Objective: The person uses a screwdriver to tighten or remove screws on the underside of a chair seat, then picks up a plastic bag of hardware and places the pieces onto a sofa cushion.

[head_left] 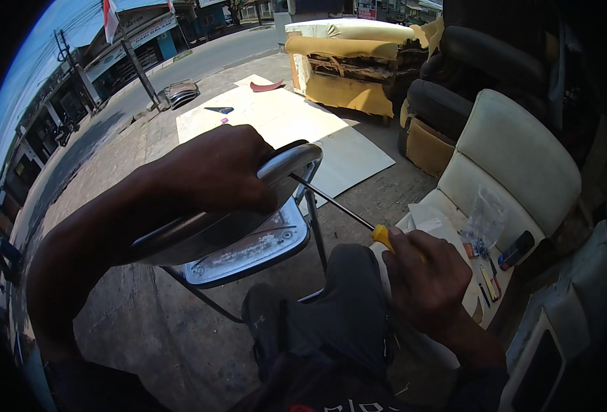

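A metal-framed chair with a worn, scratched seat (248,250) stands tilted in front of my knees. My left hand (221,168) is closed round the frame of its backrest (286,163), and the hand hides part of that frame. In my right hand (430,275) is a screwdriver (383,237) with a yellow handle, held in closed fingers. Its long metal shaft slants up and left, and the tip meets the backrest frame near its right end. Whether a screw sits at the tip cannot be made out.
Beyond the chair, a pale board (337,137) lies on the ground with a red curved piece (267,86) on it. A stripped sofa (351,86) stands behind. To my right, a white padded chair (516,151) carries a plastic bag (485,213), a dark handheld device (516,250) and small tools.
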A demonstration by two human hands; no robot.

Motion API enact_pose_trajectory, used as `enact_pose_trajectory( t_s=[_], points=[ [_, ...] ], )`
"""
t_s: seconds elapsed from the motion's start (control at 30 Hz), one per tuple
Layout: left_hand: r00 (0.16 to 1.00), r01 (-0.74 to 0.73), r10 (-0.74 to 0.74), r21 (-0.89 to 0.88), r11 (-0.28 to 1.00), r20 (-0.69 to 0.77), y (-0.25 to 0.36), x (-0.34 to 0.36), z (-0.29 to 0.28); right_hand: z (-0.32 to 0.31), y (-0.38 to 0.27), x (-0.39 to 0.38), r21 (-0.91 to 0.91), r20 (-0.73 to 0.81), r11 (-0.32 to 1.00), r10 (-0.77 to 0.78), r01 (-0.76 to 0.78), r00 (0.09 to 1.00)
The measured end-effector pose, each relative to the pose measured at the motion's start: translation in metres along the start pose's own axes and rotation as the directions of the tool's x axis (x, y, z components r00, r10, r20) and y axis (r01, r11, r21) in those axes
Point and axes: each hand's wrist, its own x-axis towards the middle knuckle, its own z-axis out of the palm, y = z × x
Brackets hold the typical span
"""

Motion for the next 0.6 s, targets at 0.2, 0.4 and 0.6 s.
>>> enact_pose_trajectory(
  t_s=[0.2,0.4,0.6],
  points=[
    [0.999,0.034,-0.033,-0.006,0.999,0.013,0.006,-0.002,-0.003,-0.015,-0.008,0.02,0.277,0.195,0.935,0.173,-0.223,0.965],
    [1.0,0.024,-0.023,-0.025,0.999,0.007,0.001,0.001,0.001,0.004,0.007,0.005,0.148,0.161,0.974,0.145,-0.169,0.976],
    [1.0,0.013,-0.013,-0.015,1.0,0.002,-0.002,0.0,-0.001,0.004,0.0,0.009,0.027,0.0,1.0,0.016,-0.016,1.0]
  ],
)
